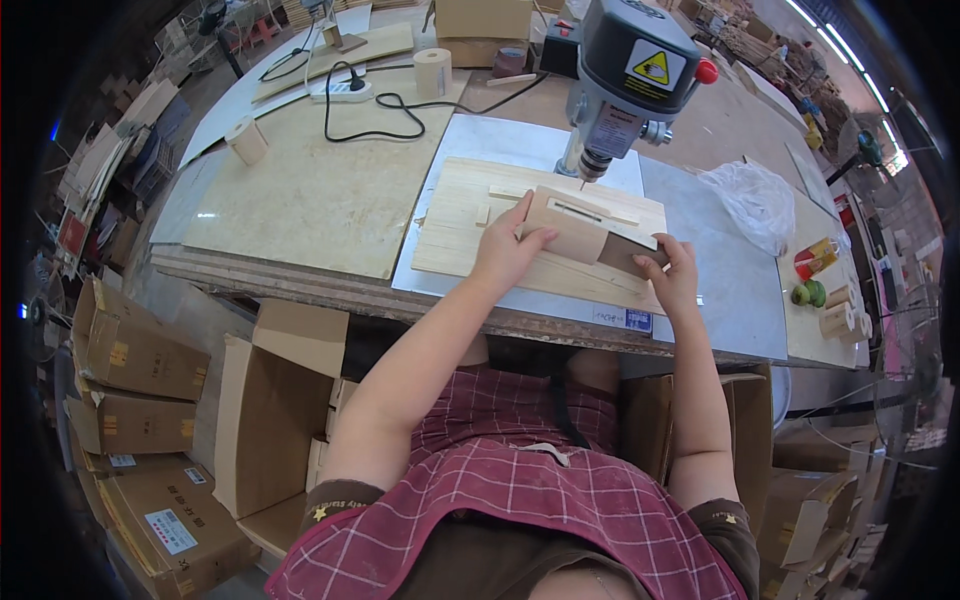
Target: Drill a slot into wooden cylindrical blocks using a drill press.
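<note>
**Wooden box held under the drill press**

I sat at the long pale-topped workbench [300, 200], where a grey sheet-metal plate [730, 290] carried a flat light-wood jig board [450, 230]. Over the board's far edge stood the grey drill press [625, 65] with its red knob, the chuck hanging just above the wood. On the floor to my left were open brown cardboard boxes [270, 400].

On the jig board lay the small rectangular light-wood box with a slot in its top face [580, 225], tilted across the board, its far edge just beside the drill chuck. My left hand [508, 250] was pressed flat against the box's near left end, fingers spread and bearing on it. My right hand [672, 275] gripped the darker right end, fingers curled over its edge.

As I judged it, the box was seated and steadied, but the bit had not yet met the wood; I could not tell whether any hole was already drilled.

A crumpled clear plastic bag [758, 200] lay to the right, a roll of tan tape [432, 72] farther back.
</note>
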Demonstrator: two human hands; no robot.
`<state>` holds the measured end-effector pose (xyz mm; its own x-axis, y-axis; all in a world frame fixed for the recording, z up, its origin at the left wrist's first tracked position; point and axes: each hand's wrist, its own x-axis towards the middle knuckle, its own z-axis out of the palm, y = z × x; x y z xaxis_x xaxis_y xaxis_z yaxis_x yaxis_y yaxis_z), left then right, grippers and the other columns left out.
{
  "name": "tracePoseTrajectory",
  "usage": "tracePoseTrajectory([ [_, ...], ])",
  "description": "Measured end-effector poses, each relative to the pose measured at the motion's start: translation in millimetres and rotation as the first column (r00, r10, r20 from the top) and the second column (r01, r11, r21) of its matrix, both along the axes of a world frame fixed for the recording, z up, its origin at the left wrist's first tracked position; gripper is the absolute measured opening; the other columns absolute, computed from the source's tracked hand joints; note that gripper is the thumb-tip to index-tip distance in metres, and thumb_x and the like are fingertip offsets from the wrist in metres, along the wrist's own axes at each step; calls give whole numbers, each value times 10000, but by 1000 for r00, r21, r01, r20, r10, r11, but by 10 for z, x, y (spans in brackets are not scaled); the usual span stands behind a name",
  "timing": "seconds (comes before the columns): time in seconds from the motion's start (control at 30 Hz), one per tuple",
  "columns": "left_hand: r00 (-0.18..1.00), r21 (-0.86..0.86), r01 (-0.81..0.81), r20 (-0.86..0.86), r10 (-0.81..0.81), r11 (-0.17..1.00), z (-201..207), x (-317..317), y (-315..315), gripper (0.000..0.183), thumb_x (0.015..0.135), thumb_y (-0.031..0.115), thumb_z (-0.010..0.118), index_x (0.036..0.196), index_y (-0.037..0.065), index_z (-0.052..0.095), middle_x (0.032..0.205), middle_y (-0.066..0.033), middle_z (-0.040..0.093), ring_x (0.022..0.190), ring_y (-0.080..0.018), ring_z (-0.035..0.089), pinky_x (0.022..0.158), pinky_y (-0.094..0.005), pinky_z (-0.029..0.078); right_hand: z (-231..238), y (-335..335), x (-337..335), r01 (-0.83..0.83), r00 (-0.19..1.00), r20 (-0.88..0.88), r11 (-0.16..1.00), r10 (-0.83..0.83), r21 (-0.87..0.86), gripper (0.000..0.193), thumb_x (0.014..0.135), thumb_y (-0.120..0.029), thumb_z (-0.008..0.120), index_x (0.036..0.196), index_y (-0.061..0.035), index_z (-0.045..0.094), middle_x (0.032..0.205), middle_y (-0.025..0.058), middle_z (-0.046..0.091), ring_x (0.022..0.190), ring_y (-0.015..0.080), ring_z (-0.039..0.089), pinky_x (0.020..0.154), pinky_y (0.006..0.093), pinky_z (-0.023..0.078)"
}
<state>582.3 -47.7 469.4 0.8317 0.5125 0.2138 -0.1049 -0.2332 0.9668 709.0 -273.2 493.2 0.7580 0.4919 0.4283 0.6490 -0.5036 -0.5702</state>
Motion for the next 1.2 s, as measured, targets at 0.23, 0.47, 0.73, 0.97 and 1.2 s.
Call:
tracePoseTrajectory([
  [0.23,988,311,-131,-38,150,941,115,81,-176,830,724,248,685,1370,58,201,1095,-177,503,950,-323,540,774,-369,451,9,146,400,-49,966,-250,996,66,73,348,700,-149,721,992,-25,579,861,112,601,790,207,559,699,298,446],
  [0.47,984,293,-140,-62,165,946,44,61,-16,835,719,251,689,1370,58,202,1089,-179,507,952,-322,539,780,-364,451,5,359,410,-79,973,-212,996,85,37,336,712,-121,710,996,-17,564,876,101,600,786,193,566,704,283,445],
  [0.73,978,249,-194,-30,207,949,3,6,-13,786,714,240,689,1347,45,266,1082,-177,521,917,-315,553,758,-363,461,-50,401,393,-104,983,-148,994,106,21,380,739,-160,697,1063,-56,528,891,102,571,715,185,541,658,295,442],
  [0.97,970,249,-240,93,223,939,-174,89,-5,755,703,244,699,1318,26,318,1056,-177,541,926,-309,554,757,-352,460,495,227,482,-49,998,-49,999,50,19,423,773,-239,666,1118,-55,505,862,100,573,613,138,527,572,277,440],
  [1.2,966,255,-250,128,224,934,-239,111,38,748,708,234,696,1315,16,317,1077,-167,537,935,-299,554,761,-337,459,2076,550,973,-34,983,181,926,-37,377,432,832,-404,533,1093,-60,541,889,86,612,739,150,602,561,249,438],
])
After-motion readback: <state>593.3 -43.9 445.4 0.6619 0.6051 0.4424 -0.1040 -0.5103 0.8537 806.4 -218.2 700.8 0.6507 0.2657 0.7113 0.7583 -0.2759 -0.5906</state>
